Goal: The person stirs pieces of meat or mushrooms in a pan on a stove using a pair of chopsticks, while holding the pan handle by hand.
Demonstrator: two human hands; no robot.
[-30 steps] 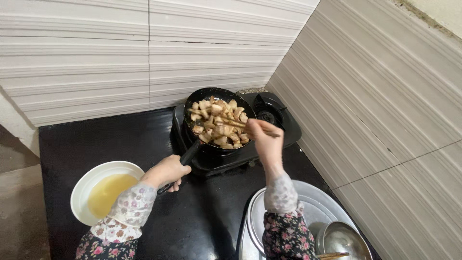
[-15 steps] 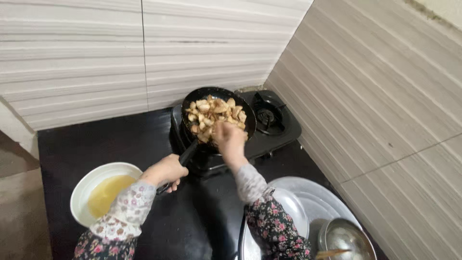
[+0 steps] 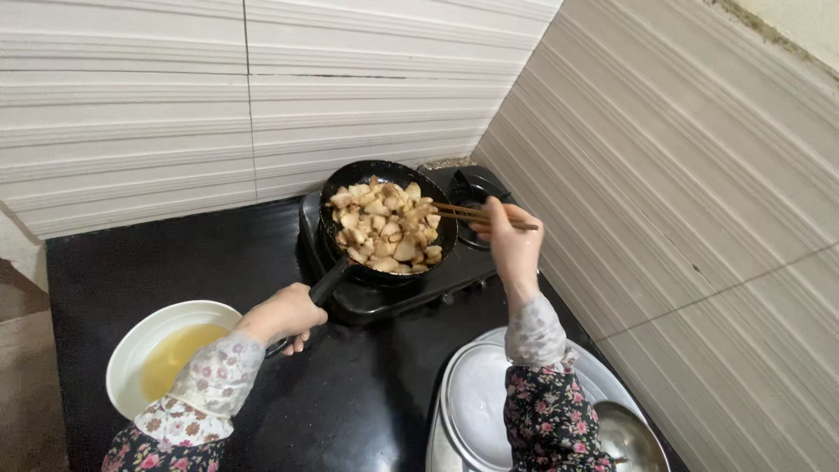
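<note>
— How are we holding ourselves at the stove?

— Our left hand (image 3: 284, 313) is reaching forward with the wrist low, fingers closing tight around the end of the black handle of the round black frying pan (image 3: 387, 220). The forearm is lying across the counter in a floral-print sleeve with a pale lace cuff.

— And the other side?

— Our right hand (image 3: 511, 242) is rising upright from a bent wrist at the pan's right edge, fingers pinching a pair of slim brown wooden chopsticks (image 3: 472, 214). The sticks are running nearly level, their tips reaching over the rim into the food.

— Where is the pan sitting?

— On the left burner of the flat black two-burner gas stove (image 3: 398, 284), pushed into the corner where the ribbed pale wall tiles are meeting. It is holding pale, browned chunks of food (image 3: 384, 227) — irregular, glistening, heaped almost to the rim.

— What are we seeing nearer to us?

— A round white bowl of clear yellow liquid (image 3: 162, 354) is sitting on the glossy black countertop (image 3: 175, 262), partly under our left sleeve. By the right elbow a wide, shiny round steel plate (image 3: 476, 406) is lying flat, and a small steel bowl (image 3: 629, 437) is showing beside it.
</note>
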